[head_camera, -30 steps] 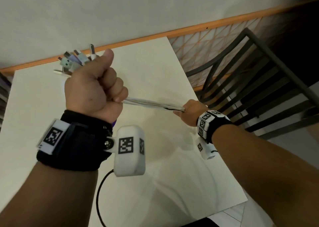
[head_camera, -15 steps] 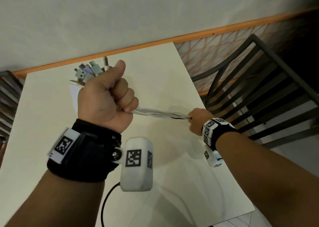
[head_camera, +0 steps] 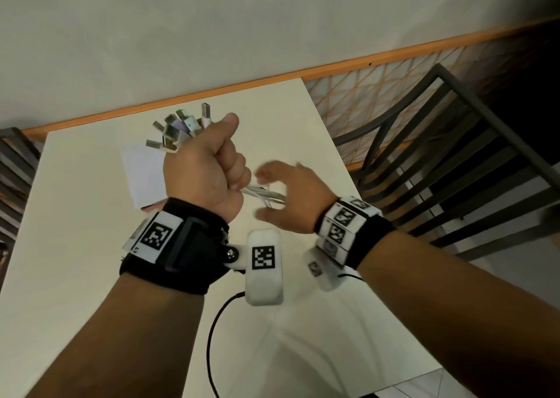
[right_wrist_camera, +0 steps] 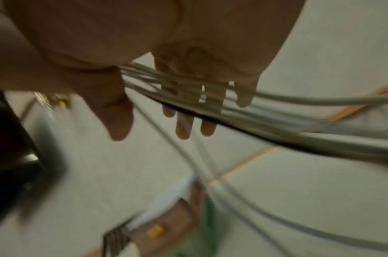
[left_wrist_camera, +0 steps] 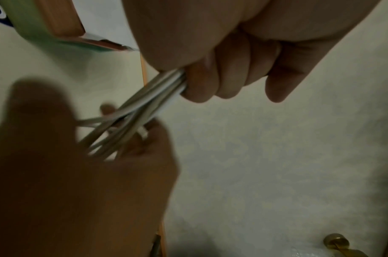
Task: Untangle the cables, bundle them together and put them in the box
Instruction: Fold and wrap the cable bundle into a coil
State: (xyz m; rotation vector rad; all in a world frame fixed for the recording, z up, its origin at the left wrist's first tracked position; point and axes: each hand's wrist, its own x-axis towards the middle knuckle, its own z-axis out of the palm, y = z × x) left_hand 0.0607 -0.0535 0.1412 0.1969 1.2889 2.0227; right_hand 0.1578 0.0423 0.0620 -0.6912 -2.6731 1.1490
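My left hand (head_camera: pixel 209 167) is clenched in a fist round a bundle of white cables (head_camera: pixel 263 196), held above the table. Several USB plugs (head_camera: pixel 178 126) stick out of the top of the fist. The left wrist view has the cables (left_wrist_camera: pixel 144 104) leaving the curled fingers and fanning out. My right hand (head_camera: pixel 288 197) hovers just right of the fist, fingers spread and straight, with the cables (right_wrist_camera: pixel 276 125) running across its palm side, ungripped. The box (head_camera: pixel 145 179), white with an open flap, lies on the table behind the left hand, partly hidden by it.
The cream table (head_camera: pixel 75 246) meets a wall with an orange skirting strip (head_camera: pixel 333 67). A dark slatted chair (head_camera: pixel 454 155) stands at the right edge of the table. A black lead (head_camera: pixel 212 337) hangs from the left wrist camera.
My right hand has let go of the far end of the cables, opened, and moved left up to the fist. The stretched bundle now hangs slack. The left fist still grips.
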